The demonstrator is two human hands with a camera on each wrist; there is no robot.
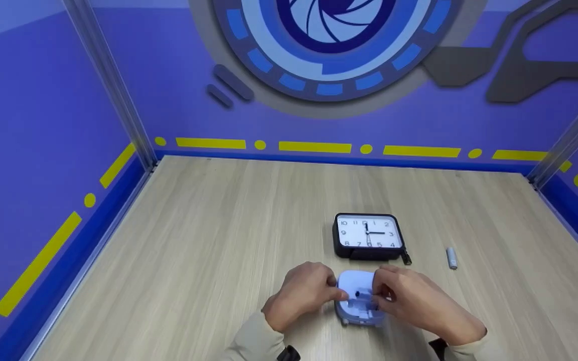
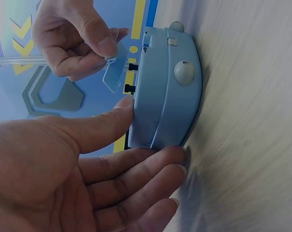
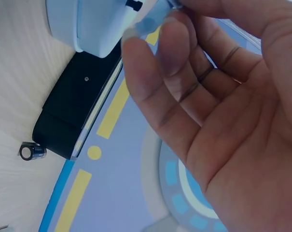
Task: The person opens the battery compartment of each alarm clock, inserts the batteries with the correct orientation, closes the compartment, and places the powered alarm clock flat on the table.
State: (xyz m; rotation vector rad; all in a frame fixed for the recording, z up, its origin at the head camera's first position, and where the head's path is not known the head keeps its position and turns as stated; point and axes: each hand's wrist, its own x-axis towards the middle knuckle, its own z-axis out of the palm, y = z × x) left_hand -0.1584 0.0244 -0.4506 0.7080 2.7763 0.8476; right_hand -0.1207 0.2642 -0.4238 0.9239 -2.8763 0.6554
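A small light blue clock lies back side up near the table's front, with two black knobs and rounded feet visible in the left wrist view. My left hand holds its left side, the thumb on the back and the fingers against the edge. Above the clock's back, my right hand pinches a thin light blue battery cover, tilted and apart from the body. Parts of the cover and the battery compartment are hidden by the right fingers.
Just behind stands a black rectangular clock with a white face. A dark battery lies at its right corner. Farther right is a grey battery. Blue panels border the wooden table.
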